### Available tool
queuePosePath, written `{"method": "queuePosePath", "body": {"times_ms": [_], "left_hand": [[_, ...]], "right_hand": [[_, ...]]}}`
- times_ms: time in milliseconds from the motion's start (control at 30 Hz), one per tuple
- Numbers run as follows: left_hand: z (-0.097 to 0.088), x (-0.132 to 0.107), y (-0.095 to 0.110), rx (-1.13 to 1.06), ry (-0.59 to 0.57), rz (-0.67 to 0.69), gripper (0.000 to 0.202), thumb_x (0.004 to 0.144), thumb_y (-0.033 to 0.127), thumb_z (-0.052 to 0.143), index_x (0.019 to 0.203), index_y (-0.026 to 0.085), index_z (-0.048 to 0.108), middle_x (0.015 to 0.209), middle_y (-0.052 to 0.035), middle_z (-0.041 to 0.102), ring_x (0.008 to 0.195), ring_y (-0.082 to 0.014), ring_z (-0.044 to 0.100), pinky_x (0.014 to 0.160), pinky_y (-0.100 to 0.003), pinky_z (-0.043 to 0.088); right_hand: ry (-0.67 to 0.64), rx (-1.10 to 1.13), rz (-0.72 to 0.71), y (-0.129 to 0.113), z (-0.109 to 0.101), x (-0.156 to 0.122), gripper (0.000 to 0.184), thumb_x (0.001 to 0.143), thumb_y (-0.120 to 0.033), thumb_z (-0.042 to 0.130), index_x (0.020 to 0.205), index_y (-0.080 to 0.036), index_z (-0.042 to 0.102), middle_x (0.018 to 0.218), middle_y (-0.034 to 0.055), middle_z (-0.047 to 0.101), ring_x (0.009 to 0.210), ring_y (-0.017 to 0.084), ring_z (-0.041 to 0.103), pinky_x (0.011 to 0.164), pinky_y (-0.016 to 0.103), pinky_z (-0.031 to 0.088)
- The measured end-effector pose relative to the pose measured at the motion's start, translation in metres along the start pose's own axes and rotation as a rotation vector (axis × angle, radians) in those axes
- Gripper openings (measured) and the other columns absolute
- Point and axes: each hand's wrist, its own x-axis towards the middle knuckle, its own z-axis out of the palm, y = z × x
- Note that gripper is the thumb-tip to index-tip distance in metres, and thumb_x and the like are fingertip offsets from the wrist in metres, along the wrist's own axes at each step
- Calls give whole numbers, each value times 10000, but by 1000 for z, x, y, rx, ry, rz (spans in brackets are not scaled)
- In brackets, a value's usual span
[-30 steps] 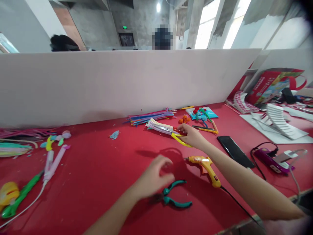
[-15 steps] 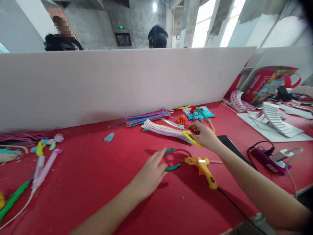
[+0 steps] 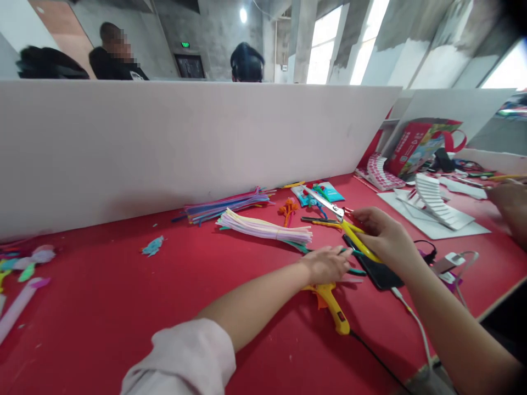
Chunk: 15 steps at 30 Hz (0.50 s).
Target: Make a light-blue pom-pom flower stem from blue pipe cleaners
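Yellow-handled scissors (image 3: 356,233) are in my right hand (image 3: 382,236), silver blades pointing up and left over a blue packet. My left hand (image 3: 329,264), palm down, is closed on a teal piece with two curved ends (image 3: 356,271). The fingers hide its middle, so its kind is unclear. Below that hand lies a yellow glue gun (image 3: 335,312), its front end covered by the hand. A bundle of pale pipe cleaners (image 3: 263,227) rests just behind. Beyond the right hand's wrist side, a black phone-like slab (image 3: 382,274) lies on the red table.
Blue and purple pipe cleaners (image 3: 226,206) lie along the white partition (image 3: 185,142). Orange twists (image 3: 287,208) and a blue packet (image 3: 335,192) sit behind the scissors. White card pieces (image 3: 436,206) are at right, beside another person's hand (image 3: 508,200). A cord trails from the glue gun.
My left hand has moved right with the teal piece, now over the glue gun's front. The scissors have lifted from beside the pale bundle, blades now raised. The view has turned right.
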Motion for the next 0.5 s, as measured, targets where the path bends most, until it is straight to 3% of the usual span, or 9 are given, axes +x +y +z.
{"method": "queuePosePath", "body": {"times_ms": [100,333,500], "left_hand": [[9,-8,-14,-28,-50,-173,280,879,175,380,997,115,627,1272,-180,521,1040,-251,551,784,-361,453],[7,-27,-46,-103,-78,-480,338,892,164,324,1076,31,576,1222,-246,526,1076,-271,528,856,-408,426],[-16,-59,-58,-205,-20,-477,258,841,225,454,1051,209,602,1146,-48,608,1025,-158,543,889,-246,401]], "right_hand": [[-5,5,13,9,11,-1,327,664,-317,672,946,-204,552,859,44,598,809,203,579,712,316,457],[-39,-8,2,9,43,10,333,687,-369,654,947,-185,560,827,39,605,702,165,570,625,279,452],[-101,-82,-8,16,44,15,339,702,-376,654,972,-198,553,876,42,612,748,172,578,647,279,465]]}}
